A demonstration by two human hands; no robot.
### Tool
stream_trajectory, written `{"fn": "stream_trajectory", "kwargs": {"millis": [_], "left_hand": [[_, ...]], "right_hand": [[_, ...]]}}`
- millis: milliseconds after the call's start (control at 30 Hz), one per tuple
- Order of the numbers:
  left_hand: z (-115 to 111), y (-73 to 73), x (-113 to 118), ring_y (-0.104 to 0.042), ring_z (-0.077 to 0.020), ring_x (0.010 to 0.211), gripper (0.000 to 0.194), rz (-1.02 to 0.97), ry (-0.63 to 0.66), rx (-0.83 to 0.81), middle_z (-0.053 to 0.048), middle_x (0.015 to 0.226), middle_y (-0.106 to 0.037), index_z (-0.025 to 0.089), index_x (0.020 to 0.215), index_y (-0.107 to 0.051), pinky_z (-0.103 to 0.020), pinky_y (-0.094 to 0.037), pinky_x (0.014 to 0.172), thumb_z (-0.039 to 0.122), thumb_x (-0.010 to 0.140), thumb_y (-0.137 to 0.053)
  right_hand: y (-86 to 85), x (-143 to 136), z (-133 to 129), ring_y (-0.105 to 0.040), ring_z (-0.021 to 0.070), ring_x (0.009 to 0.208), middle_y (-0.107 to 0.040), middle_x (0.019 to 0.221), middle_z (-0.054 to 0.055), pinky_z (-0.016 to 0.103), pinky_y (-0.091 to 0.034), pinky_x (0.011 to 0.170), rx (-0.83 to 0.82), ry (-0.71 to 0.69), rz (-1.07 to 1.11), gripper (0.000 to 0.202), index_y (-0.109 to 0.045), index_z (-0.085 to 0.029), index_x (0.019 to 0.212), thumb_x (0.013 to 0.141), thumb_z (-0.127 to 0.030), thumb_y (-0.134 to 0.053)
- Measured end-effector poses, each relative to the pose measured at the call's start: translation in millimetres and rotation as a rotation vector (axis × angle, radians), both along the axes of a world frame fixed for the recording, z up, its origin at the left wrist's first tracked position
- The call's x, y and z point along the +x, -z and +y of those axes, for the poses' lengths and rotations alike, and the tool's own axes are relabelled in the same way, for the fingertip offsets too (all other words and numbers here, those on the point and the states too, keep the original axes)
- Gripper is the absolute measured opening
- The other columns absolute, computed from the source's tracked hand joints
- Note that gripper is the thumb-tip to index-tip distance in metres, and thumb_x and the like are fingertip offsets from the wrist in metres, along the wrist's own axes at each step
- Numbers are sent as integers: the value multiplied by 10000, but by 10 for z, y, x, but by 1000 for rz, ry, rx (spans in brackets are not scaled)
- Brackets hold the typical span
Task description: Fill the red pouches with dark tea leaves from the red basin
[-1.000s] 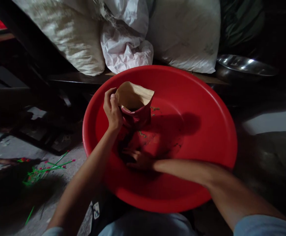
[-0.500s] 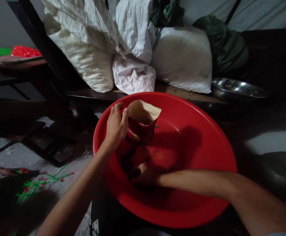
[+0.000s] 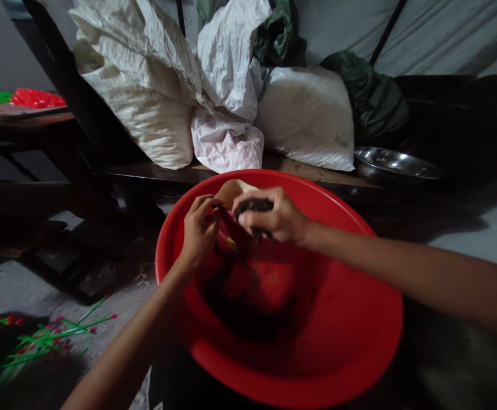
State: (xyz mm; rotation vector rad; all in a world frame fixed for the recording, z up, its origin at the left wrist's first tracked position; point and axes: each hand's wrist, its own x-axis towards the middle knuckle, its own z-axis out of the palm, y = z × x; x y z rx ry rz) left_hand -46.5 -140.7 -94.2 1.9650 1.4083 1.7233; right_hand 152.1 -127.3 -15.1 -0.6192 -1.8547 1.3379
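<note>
A paper bag (image 3: 230,193), tan inside and dark red outside, stands in the far left part of a large red basin (image 3: 350,319). Its mouth faces up. My left hand (image 3: 200,225) has its fingers curled over the bag's left rim. Over the right side of the bag's mouth, my right hand (image 3: 280,219) is closed around a dark, crumbly clump (image 3: 254,206). What the clump is made of I cannot make out. More loose dark material (image 3: 248,319) lies in the shaded bottom of the basin.
Behind the basin, white sacks (image 3: 308,119) and a dark green bag (image 3: 363,94) rest on a wooden bench. A metal bowl (image 3: 397,164) sits at the right. Green sticks with red tips (image 3: 56,339) lie on the floor at left.
My right hand has risen from the basin's bottom to the bag's mouth with a dark clump in it. My left hand's fingers have closed in on the bag's rim.
</note>
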Motion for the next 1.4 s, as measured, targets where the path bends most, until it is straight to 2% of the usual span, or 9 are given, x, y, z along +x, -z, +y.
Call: {"fn": "stream_trajectory", "kwargs": {"millis": [167, 333, 567, 700, 900, 1000, 1100, 1267, 1400], "left_hand": [[7, 23, -14, -698, -242, 1130, 252, -17, -30, 31, -88, 1200, -713, 212, 1009, -742, -368, -606, 909, 114, 868, -558], [-5, 69, -29, -688, -238, 1191, 505, -24, -37, 37, -83, 1240, -720, 217, 1162, -739, -408, -584, 1034, 8, 763, -510], [16, 98, -67, -723, -212, 1106, 367, -31, 8, 54, -76, 1175, -759, 203, 1136, -751, -356, -599, 969, 35, 850, -593], [34, 110, -57, -726, -197, 1097, 379, -59, 27, 48, -66, 1177, -756, 210, 1133, -751, -344, -603, 969, 21, 843, -596], [8, 76, -36, -725, -188, 1075, 358, -73, 48, 23, -61, 1153, -749, 207, 1129, -756, -344, -597, 973, 39, 858, -594], [-25, 68, -27, -717, -196, 1105, 341, -79, 46, 9, -59, 1176, -743, 217, 1137, -756, -342, -600, 964, 66, 882, -588], [-34, 66, -13, -709, -205, 1135, 329, -106, 29, -14, -60, 1197, -741, 223, 1150, -751, -347, -600, 976, 84, 892, -601], [2, 11, 9, -706, -202, 1148, 284, -92, 11, -46, -66, 1180, -742, 220, 1121, -754, -329, -596, 980, 91, 912, -610], [-29, 22, -37, -710, -217, 1165, 225, -73, -21, -110, -66, 1205, -737, 233, 1119, -728, -349, -601, 991, 142, 957, -600]], "right_hand": [[-88, -311, 740, -634, 116, 729, -703, 773, -18, 241, -493, 715, 302, 183, -311, 176, -795, -103, 941, 832, -226, -731], [102, -461, 959, -672, 158, 836, -766, 854, 14, 285, -478, 841, 673, 32, -818, 71, -831, -154, 889, 857, -165, -768], [107, 229, 661, -598, 170, 782, -681, 821, 57, 305, -417, 778, 973, 619, -471, 380, -679, -166, 817, 1083, -342, -471], [801, 1070, 643, -634, 212, 753, -687, 791, 71, 338, -473, 760, 718, 793, -637, 417, -674, -193, 905, 1094, -418, -380], [2253, 1787, 309, -671, 349, 1285, -709, 1354, 254, 478, -562, 1053, 457, 52, -1054, 467, -757, -128, 1261, 912, -424, -662], [2728, 1561, 0, -417, 364, 1576, -464, 1650, 269, 520, -380, 1277, 427, -78, -1017, 700, -548, -82, 1569, 953, -403, -633], [2936, 1102, -242, -265, 375, 1648, -305, 1748, 211, 546, -212, 1363, 427, -165, -939, 820, -402, -124, 1675, 954, -410, -669], [2829, 296, -192, -280, 343, 1646, -298, 1752, 202, 562, -203, 1362, 406, -405, -681, 794, -332, -106, 1694, 1049, -506, -566], [2583, -349, 90, -432, 343, 1566, -449, 1688, 182, 526, -371, 1285, 278, -240, -620, 618, -513, -135, 1582, 1065, -470, -555]]}}
